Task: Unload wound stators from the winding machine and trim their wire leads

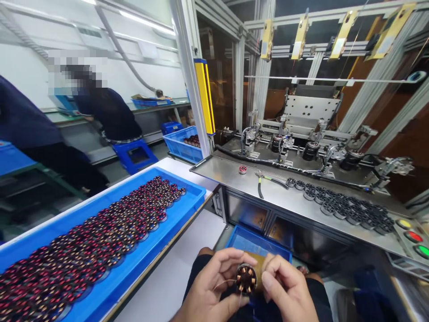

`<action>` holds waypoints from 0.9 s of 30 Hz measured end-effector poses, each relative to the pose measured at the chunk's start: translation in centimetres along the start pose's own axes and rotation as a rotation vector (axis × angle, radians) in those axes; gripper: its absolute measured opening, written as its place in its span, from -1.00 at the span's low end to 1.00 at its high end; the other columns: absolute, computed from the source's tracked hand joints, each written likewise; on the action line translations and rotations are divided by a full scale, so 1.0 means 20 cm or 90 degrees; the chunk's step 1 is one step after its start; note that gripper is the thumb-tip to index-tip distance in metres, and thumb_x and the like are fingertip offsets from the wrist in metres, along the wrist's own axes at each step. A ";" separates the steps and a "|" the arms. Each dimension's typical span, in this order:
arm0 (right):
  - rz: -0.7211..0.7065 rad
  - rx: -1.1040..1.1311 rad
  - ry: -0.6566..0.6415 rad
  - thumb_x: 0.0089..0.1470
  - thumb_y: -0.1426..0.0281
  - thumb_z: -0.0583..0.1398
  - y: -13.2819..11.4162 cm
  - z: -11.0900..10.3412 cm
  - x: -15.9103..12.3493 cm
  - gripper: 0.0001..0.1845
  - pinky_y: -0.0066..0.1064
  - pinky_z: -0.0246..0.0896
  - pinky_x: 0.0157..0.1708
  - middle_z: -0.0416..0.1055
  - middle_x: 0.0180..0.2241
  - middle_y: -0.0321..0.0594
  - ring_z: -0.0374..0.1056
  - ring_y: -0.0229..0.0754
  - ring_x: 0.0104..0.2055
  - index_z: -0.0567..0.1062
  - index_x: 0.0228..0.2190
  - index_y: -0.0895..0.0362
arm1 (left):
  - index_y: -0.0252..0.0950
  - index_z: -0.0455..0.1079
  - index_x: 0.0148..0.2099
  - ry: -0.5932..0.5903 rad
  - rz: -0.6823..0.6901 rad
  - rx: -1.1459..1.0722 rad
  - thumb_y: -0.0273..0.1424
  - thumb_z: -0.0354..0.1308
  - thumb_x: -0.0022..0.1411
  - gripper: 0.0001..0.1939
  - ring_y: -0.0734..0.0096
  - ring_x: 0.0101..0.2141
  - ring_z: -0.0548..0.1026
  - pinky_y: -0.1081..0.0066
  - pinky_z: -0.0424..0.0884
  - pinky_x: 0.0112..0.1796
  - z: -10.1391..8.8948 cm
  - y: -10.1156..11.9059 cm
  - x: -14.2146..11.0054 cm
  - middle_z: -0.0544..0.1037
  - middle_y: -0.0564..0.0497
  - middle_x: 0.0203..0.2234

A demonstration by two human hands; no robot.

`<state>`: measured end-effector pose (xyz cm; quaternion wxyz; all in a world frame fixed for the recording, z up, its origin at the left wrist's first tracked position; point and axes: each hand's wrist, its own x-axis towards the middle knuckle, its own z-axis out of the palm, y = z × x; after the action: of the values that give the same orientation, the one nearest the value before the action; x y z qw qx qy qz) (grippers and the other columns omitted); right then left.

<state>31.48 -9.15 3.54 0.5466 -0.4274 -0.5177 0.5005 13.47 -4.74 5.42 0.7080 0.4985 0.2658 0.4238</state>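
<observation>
My left hand is closed around a copper-wound motor stator, its ring face turned up towards me, above my lap. Loose thin wire ends stick out from the stator, one crossing towards my left fingers. Close by on the right side, my right hand has its thumb and fingertips pinched together. Whatever is between those fingertips is too small to make out. Beyond the hands, cutting pliers with black and green handles lie on the metal ledge, near a single red-wound stator.
A long blue tray full of wound stators stands at left. Several black unwound cores line the ledge at right, near coloured push buttons. Behind stands a winding machine. A blue bin sits below; a co-worker sits at far left.
</observation>
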 end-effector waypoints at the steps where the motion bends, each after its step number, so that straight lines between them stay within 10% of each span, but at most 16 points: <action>1: -0.021 -0.001 0.012 0.28 0.17 0.11 0.02 0.00 -0.01 -0.66 -0.43 0.03 -0.39 0.17 -0.50 -0.37 0.11 -0.30 -0.45 0.27 -0.48 0.09 | -0.19 0.45 -0.03 -0.002 -0.018 -0.019 -0.43 0.41 0.08 -0.61 0.34 -0.19 0.59 0.43 0.50 -0.14 0.00 0.00 0.01 0.60 -0.10 -0.08; 9: -0.090 -0.043 0.082 0.27 0.26 0.12 0.09 0.03 -0.06 -0.73 -0.45 0.07 -0.40 0.20 -0.49 -0.35 0.14 -0.28 -0.44 0.33 -0.46 0.09 | -0.25 0.50 -0.02 0.012 -0.006 -0.137 -0.20 0.57 -0.29 -0.28 0.43 -0.31 0.47 0.45 0.46 -0.29 0.04 -0.08 0.06 0.41 -0.11 -0.04; 14: -0.066 -0.067 0.086 0.24 0.25 0.15 0.08 0.03 -0.05 -0.75 -0.45 0.10 -0.38 0.19 -0.48 -0.35 0.14 -0.28 -0.42 0.33 -0.44 0.09 | -0.17 0.54 -0.09 0.010 0.157 0.036 -0.41 0.47 -0.05 -0.59 0.44 -0.26 0.49 0.55 0.46 -0.27 0.03 -0.10 0.10 0.48 -0.03 -0.19; 20: -0.064 0.020 0.041 0.17 0.15 0.22 -0.01 0.08 0.01 -0.73 -0.41 0.17 -0.31 0.20 -0.38 -0.32 0.18 -0.24 -0.34 0.33 -0.39 0.06 | -0.19 0.43 0.06 -0.017 0.399 0.276 -0.66 0.36 -0.03 -0.41 0.33 -0.17 0.58 0.47 0.53 -0.14 -0.02 -0.08 0.08 0.59 -0.06 -0.18; 27: 0.042 0.156 0.209 0.28 0.13 0.10 0.11 0.21 -0.02 -0.67 -0.41 0.16 -0.30 0.21 -0.43 -0.33 0.15 -0.24 -0.36 0.31 -0.45 0.06 | -0.21 0.47 0.01 0.020 0.376 0.214 -0.69 0.33 -0.07 -0.44 0.29 -0.17 0.60 0.44 0.57 -0.15 -0.04 -0.10 0.07 0.59 -0.08 -0.17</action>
<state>27.14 -9.37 1.78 0.6546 -0.4506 -0.3427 0.5010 14.18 -3.43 3.31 0.4586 0.6572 0.1870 0.5682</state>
